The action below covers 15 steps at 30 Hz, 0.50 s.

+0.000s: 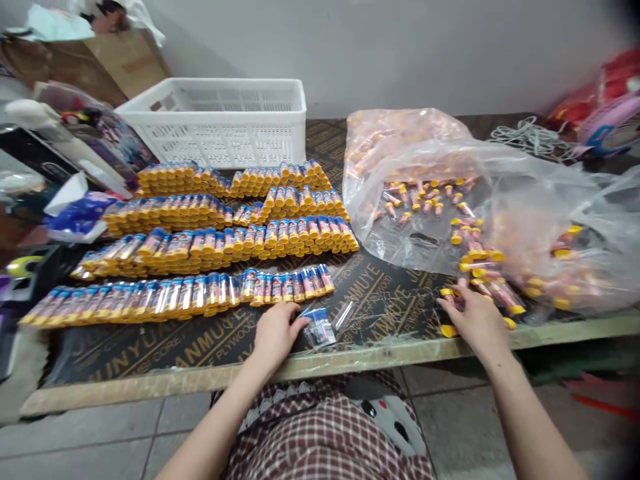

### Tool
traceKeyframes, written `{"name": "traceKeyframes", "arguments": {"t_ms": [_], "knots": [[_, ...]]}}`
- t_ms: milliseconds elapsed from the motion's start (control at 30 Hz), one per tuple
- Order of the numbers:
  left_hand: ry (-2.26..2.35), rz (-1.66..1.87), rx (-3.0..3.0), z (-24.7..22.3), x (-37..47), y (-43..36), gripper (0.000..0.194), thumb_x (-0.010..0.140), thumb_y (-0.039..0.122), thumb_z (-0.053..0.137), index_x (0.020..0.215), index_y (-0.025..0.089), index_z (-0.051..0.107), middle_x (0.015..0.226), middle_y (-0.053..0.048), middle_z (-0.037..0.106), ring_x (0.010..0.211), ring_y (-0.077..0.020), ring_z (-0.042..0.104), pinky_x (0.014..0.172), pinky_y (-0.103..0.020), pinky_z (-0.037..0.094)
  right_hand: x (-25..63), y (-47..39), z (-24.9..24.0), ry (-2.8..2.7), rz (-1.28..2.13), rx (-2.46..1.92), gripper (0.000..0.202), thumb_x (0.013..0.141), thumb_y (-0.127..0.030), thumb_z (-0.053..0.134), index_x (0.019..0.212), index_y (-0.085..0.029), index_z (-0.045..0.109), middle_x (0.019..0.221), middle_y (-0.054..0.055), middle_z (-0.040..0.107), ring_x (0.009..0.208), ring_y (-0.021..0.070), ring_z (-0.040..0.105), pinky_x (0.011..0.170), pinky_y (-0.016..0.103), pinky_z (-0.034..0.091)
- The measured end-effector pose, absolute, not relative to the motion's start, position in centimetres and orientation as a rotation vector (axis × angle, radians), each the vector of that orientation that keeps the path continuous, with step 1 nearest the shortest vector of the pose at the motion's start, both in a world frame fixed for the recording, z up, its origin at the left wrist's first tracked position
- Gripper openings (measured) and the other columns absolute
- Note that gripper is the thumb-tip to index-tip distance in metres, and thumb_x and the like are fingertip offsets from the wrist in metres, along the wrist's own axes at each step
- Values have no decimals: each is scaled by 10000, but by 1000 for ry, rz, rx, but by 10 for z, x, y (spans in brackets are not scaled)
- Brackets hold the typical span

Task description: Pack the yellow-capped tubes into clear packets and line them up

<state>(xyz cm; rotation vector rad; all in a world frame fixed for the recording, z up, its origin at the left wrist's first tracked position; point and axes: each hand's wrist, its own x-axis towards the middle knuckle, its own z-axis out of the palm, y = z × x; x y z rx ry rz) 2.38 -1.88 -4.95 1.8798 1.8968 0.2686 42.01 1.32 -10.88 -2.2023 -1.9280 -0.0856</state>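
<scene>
My left hand (277, 331) rests near the front edge of the table, fingers apart. Its thumb touches the left side of a small stack of clear printed plastic sleeves (320, 328) with blue tops. On the right, my right hand (477, 321) has its thumb and forefinger around a small yellow-capped tube (449, 295), partly covered by the fingers. More pink tubes with yellow caps (505, 293) lie loose beside that hand, spilling from a clear plastic bag (425, 250). To the left, sleeved tubes (175, 297) with blue tops and yellow ends lie in long rows.
Behind the rows stands a white plastic basket (240, 140). A single clear sleeve (344, 315) lies right of the stack. White cord (533, 139) is at the back right, and a cardboard box (125, 63) is at the back left. The table's front edge (360, 360) runs close to me.
</scene>
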Motion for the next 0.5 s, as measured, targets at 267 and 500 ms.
{"name": "traceKeyframes", "arguments": {"t_ms": [267, 500], "knots": [[1939, 357, 1853, -64, 39, -21, 114, 787, 305, 626, 780, 198, 588, 835, -14, 620, 739, -158, 564, 663, -252, 369, 384, 16, -84, -1755, 149, -1979, 534, 785, -399, 511, 1270, -177, 504, 802, 65, 606, 678, 223, 581, 660, 370, 474], [1943, 338, 1891, -62, 40, -26, 152, 840, 280, 554, 726, 194, 608, 778, -18, 626, 721, -154, 574, 655, -259, 359, 309, -5, -54, -1560, 746, -1559, 368, 820, -393, 554, 1146, -222, 570, 962, 56, 631, 755, 163, 621, 682, 295, 515]]}}
